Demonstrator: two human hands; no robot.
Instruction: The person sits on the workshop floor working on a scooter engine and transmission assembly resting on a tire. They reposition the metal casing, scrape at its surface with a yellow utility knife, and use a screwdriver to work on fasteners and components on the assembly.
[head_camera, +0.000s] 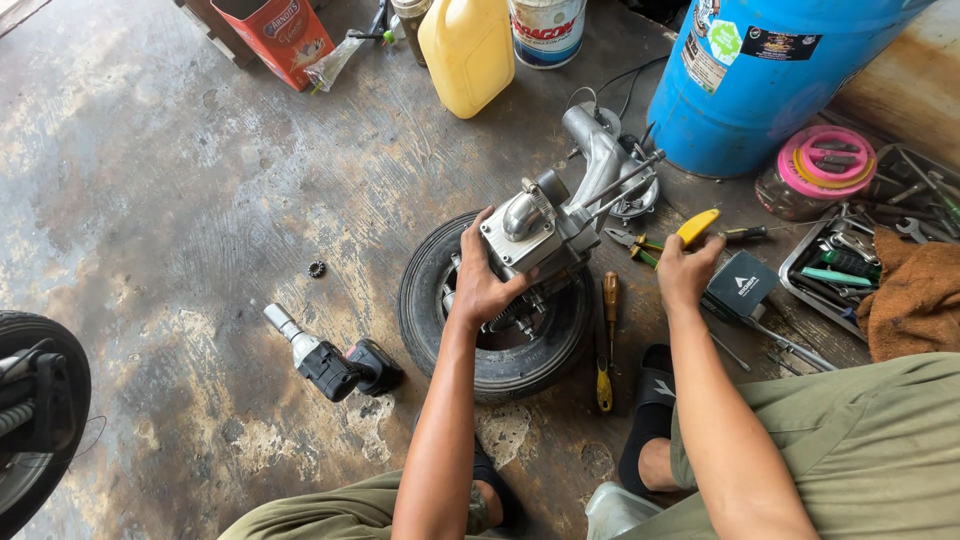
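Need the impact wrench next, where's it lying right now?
In the head view the cordless impact wrench lies on the concrete floor, left of the small tyre that carries the engine, and left of the left hand.

Left hand (487, 283) steadies engine (560, 215); right hand (687, 268) grips pliers (690, 229).

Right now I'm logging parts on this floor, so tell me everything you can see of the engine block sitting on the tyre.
The engine block is bare silver-grey metal, apparently cast aluminium, with a curved intake elbow on top and long studs sticking out to the right. It rests tilted on a small black tyre lying flat on the stained concrete floor. The left hand grips its near side.
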